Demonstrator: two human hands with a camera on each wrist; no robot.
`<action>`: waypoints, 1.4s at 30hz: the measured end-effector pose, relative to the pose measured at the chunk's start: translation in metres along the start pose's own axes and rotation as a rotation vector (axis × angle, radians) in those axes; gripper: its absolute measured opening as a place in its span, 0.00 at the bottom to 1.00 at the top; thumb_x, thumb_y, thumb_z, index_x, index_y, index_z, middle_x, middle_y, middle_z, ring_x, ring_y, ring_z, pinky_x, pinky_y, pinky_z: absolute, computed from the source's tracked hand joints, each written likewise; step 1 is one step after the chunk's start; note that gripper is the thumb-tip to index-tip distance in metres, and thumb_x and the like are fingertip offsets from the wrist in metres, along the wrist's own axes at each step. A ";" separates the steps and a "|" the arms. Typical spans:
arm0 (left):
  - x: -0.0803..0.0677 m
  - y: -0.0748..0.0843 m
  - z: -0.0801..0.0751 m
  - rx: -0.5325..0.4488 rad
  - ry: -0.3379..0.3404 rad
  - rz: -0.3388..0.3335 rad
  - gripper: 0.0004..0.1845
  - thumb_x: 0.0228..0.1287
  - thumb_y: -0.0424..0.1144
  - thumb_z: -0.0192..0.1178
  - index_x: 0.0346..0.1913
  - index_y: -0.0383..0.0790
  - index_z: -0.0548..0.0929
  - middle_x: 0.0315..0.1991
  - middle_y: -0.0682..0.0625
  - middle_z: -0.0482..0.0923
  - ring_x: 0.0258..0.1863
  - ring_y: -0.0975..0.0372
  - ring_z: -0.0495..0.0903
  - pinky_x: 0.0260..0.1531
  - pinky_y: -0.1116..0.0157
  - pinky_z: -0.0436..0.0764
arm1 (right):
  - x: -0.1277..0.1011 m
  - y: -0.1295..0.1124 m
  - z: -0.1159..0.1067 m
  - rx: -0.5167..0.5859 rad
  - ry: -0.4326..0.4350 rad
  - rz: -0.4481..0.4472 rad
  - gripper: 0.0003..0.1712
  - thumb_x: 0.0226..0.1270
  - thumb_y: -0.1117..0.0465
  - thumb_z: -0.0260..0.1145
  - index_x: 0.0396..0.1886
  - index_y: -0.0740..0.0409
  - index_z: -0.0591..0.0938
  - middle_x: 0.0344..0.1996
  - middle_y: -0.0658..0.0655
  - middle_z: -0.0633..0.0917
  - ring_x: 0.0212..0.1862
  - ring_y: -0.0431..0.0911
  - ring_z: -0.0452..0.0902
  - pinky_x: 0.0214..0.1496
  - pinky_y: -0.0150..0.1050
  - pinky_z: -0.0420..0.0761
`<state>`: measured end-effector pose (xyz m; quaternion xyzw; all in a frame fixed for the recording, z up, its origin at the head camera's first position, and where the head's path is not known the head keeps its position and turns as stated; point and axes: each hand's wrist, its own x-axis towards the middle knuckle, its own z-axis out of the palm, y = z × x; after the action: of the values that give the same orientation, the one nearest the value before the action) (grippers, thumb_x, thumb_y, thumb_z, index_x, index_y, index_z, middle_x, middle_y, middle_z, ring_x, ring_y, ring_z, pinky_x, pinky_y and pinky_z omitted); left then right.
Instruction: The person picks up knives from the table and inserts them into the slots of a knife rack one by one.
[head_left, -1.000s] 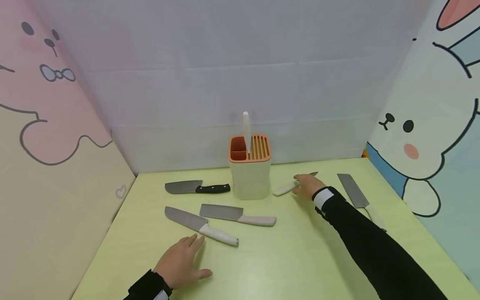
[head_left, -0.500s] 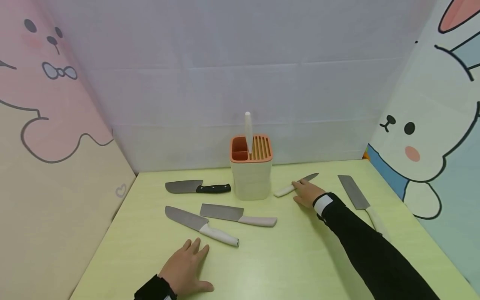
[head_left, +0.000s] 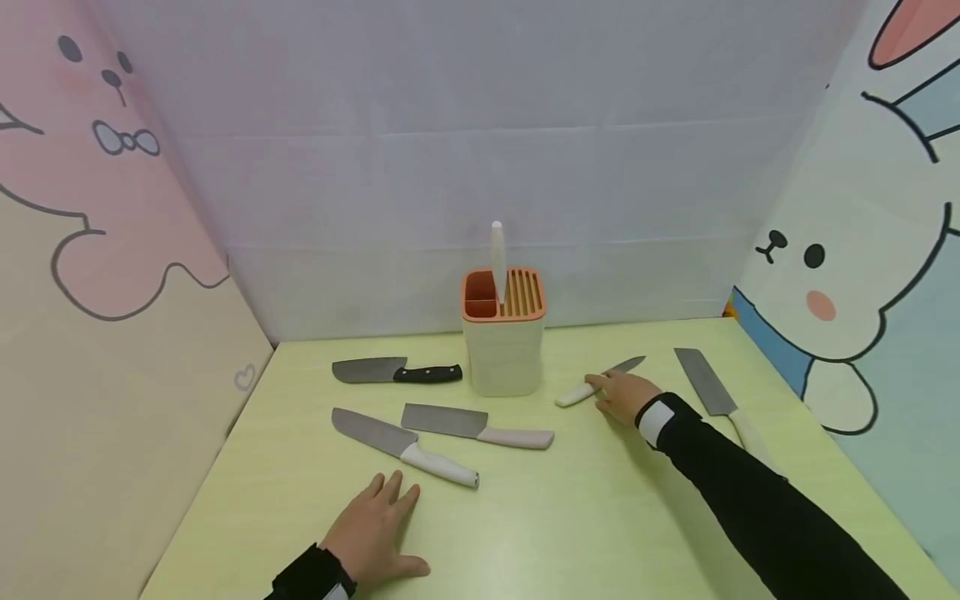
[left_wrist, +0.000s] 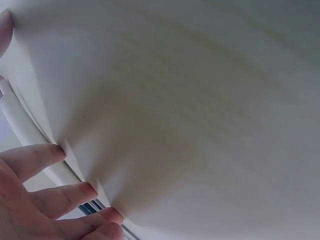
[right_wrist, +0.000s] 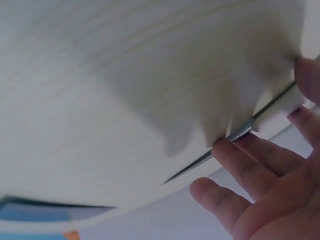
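Right hand (head_left: 628, 398), right of centre, rests over the small slim steel knife with a white handle (head_left: 573, 395), thumb and index finger flanking that handle, probably to steady it; whether they pinch, I cannot tell. Left hand (head_left: 371, 533), lower left, is spread on the pale yellow table (head_left: 570, 533), perhaps bracing. Counting up: five knives lie flat, this one, one black-handled knife (head_left: 427, 375), three other pale-handled knives (head_left: 517, 437); one upright white handle (head_left: 498, 258), mid-frame, presumably propped by the single cream-and-orange slotted box (head_left: 502, 358).

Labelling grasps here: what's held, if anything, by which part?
Left hand: nothing. Right hand: fingers at the small white-handled, pointed metal knife, where handle meets blade; whether it's gripped can't be told.
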<state>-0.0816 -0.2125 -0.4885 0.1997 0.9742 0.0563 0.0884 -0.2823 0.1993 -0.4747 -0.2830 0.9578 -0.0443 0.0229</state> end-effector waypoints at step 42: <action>-0.001 -0.001 0.000 -0.019 0.016 0.002 0.50 0.46 0.70 0.65 0.63 0.34 0.74 0.63 0.31 0.68 0.60 0.35 0.68 0.56 0.40 0.71 | -0.032 -0.011 -0.021 -0.590 0.506 -0.351 0.20 0.52 0.64 0.75 0.41 0.64 0.77 0.32 0.59 0.80 0.28 0.51 0.78 0.24 0.41 0.78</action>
<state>-0.0806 -0.2139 -0.4883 0.1995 0.9741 0.0670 0.0825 -0.2513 0.2090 -0.4520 -0.4164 0.8422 0.1603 -0.3028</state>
